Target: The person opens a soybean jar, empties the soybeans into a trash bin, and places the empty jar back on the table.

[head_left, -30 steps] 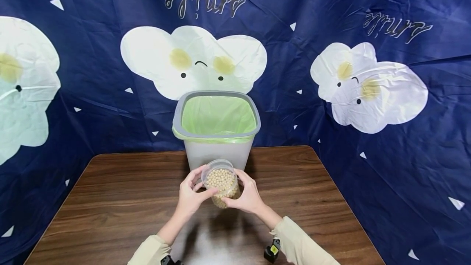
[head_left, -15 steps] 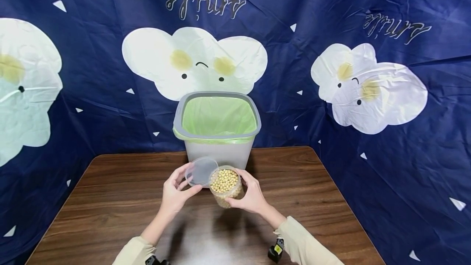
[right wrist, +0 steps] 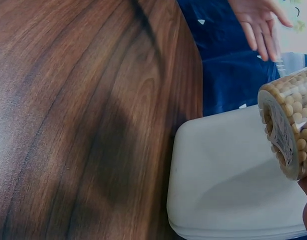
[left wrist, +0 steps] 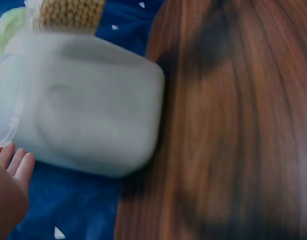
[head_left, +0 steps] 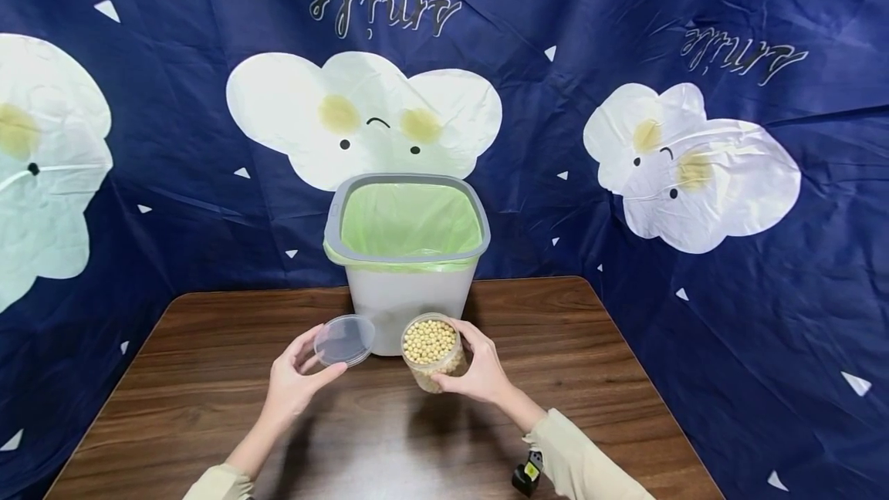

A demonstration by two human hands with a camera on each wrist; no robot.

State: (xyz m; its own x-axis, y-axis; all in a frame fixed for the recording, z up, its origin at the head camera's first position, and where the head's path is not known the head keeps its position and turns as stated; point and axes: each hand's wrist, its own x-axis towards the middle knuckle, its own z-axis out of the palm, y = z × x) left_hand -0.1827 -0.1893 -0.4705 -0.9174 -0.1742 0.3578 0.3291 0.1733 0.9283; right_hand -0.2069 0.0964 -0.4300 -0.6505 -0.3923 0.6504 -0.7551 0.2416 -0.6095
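Note:
My right hand grips a clear jar full of round, pale yellow soybeans, its mouth uncovered and tilted slightly toward me. To the left, my left hand pinches a clear round lid by its edge, apart from the jar. Both are held above the table, in front of the bin. From the right wrist view, the jar's underside shows a printed label. In the left wrist view the lid is partly cut off by the frame.
A white bin with a grey rim and a green bag liner stands at the back of the brown wooden table. Blue cloth with white clouds hangs behind and on both sides.
The lid has come off the jar. My left hand has carried it left and a little toward me, while the right hand keeps the jar almost in place, shifted slightly right.

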